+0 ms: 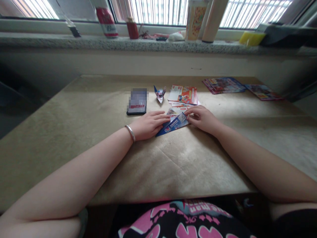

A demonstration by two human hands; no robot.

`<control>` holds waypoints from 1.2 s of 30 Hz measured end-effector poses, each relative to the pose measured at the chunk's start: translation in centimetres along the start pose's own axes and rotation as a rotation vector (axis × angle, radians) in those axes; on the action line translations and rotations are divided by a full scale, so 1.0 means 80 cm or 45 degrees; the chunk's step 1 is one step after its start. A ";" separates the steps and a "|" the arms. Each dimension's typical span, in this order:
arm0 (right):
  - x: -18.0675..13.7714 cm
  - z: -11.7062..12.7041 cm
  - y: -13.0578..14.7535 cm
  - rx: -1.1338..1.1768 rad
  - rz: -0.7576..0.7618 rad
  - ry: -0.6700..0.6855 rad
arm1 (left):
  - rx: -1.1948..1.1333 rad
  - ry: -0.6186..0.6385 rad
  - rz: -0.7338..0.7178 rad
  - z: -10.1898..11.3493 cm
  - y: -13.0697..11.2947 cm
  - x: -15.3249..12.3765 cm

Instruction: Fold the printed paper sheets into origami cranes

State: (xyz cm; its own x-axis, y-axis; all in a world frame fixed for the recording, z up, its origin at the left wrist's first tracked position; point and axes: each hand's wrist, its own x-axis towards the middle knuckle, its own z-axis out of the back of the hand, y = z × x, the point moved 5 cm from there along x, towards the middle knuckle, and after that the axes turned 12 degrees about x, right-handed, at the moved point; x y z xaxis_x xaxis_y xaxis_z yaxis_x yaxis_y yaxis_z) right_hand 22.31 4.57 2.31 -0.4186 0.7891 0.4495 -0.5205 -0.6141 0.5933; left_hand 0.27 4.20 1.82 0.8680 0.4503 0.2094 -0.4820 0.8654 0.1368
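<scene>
A folded blue printed paper [173, 126] with a QR code and white lettering lies slantwise on the table. My left hand [148, 126], with a silver bracelet at the wrist, rests flat on its left part, fingers stretched out. At the paper's right end, my right hand [201, 119] has thumb and fingers bent together on the edge. Just beyond the paper is a stack of orange and white printed cards [183, 95], the nearest partly covered by my hands. A folded paper crane [160, 94] stands left of the stack.
A phone [137, 101] lies beyond my left hand. Colourful printed cards [224, 85] are spread at the far right, with another small pile [264, 92] beside them. On the granite windowsill [153, 46] stand a red can [107, 21], a clear tub [195, 19] and a yellow object [252, 38].
</scene>
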 end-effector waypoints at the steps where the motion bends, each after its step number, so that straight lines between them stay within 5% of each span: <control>1: 0.000 0.002 0.002 0.030 -0.004 -0.027 | -0.003 0.015 0.008 -0.001 0.000 0.000; 9: 0.002 0.012 0.018 0.109 0.062 -0.120 | 0.047 -0.055 0.011 0.010 -0.004 -0.001; 19: 0.001 0.007 0.008 0.269 -0.068 0.181 | 0.069 0.002 0.079 0.007 -0.004 0.000; 25: 0.001 0.004 0.000 0.202 -0.185 0.204 | 0.051 0.039 0.102 0.003 -0.003 0.001; 36: -0.002 -0.013 0.019 -0.147 0.090 0.274 | 0.180 0.146 0.125 -0.002 -0.004 0.005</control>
State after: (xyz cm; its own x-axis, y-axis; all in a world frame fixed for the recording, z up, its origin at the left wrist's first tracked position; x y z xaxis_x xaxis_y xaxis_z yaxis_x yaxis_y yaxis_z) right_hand 20.78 3.50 2.48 -0.5994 0.7303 0.3276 -0.5604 -0.6752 0.4797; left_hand 0.80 4.13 1.68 0.8199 0.5603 0.1176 -0.5701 0.7803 0.2572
